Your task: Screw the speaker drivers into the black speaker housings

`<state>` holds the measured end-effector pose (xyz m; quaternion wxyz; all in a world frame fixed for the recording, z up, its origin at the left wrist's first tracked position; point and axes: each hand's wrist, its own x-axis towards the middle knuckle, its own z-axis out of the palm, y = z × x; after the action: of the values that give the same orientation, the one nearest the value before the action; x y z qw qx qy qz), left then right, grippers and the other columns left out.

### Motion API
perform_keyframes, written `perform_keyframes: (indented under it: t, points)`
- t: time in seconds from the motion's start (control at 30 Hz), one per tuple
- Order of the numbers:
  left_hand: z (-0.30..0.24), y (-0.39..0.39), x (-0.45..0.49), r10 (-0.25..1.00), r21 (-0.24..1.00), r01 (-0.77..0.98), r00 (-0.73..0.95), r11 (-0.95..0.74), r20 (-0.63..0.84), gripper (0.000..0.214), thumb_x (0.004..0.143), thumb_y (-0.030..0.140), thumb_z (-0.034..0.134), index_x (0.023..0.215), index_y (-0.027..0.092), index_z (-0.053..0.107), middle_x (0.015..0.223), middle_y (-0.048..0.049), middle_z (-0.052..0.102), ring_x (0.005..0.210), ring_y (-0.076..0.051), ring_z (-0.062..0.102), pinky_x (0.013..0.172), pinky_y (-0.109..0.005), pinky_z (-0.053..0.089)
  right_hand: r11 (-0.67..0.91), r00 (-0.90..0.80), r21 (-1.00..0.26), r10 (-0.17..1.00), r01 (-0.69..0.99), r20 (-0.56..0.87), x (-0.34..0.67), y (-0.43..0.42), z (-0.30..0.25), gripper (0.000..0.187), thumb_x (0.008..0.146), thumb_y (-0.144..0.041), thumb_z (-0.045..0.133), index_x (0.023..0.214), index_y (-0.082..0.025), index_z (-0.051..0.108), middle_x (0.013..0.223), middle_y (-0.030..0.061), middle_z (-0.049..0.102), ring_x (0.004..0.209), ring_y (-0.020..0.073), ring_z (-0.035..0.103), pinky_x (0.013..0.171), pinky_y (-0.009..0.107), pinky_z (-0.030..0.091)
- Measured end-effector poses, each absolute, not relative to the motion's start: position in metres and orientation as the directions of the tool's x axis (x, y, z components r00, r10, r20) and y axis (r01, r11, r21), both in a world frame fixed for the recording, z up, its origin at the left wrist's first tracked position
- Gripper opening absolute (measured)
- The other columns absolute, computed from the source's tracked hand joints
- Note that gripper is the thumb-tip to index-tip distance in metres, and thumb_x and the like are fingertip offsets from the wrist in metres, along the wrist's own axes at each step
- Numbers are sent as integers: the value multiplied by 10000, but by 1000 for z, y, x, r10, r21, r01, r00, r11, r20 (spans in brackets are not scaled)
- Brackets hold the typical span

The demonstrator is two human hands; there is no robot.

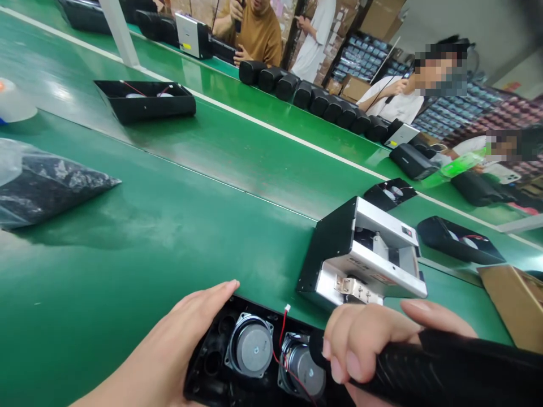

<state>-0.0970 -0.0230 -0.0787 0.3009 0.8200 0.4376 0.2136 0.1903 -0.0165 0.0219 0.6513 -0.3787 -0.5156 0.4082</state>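
A black speaker housing [250,390] lies at the bottom middle with its inside facing up. Two round speaker drivers [254,349] sit in it, and a thin red wire with a white plug [287,308] rises between them. My left hand [182,333] is closed on the housing's left side, fingers along the far edge. In my right hand [369,339] is a black electric screwdriver [462,367], held nearly level over the right driver; its tip is at that driver's upper edge. Just beyond my right hand stands a silver and black screw feeder [360,254].
A plastic bag of dark parts [46,181] lies at the left. An open housing [148,104] and another at right [460,240] rest on the green table [190,198]. A cardboard box [513,305] is at far right. Several people work across the table beside a row of black speakers [311,96].
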Motion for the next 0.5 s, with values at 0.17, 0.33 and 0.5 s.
perform_keyframes:
  t: [0.17,0.33,0.5]
  points:
    - [-77,-21,-95,848,691,577,520,-436,101,1297,804,854,848,1795,398,146,1758,-140,500,1544,-430,583,1207,-582,595,402,110,-902,915,-154,389,192,-10,20,292,1073,-482,651,1343,-403,732,674,-21,730,491,206,660,491,365,584]
    - [-73,-20,-92,849,698,558,511,-449,137,1272,804,898,810,1791,405,177,1726,-137,546,1505,-428,623,1184,-563,614,301,109,-945,951,-127,288,188,2,21,543,833,-610,930,1272,-344,752,707,-8,698,600,257,704,546,425,635]
    - [-74,-20,-94,854,705,552,499,-444,148,1241,817,884,811,1789,411,200,1727,-104,553,1508,-397,626,1200,-519,607,291,86,-949,956,-124,282,184,-7,17,534,888,-747,830,1187,-309,767,685,-14,693,571,231,679,557,412,643]
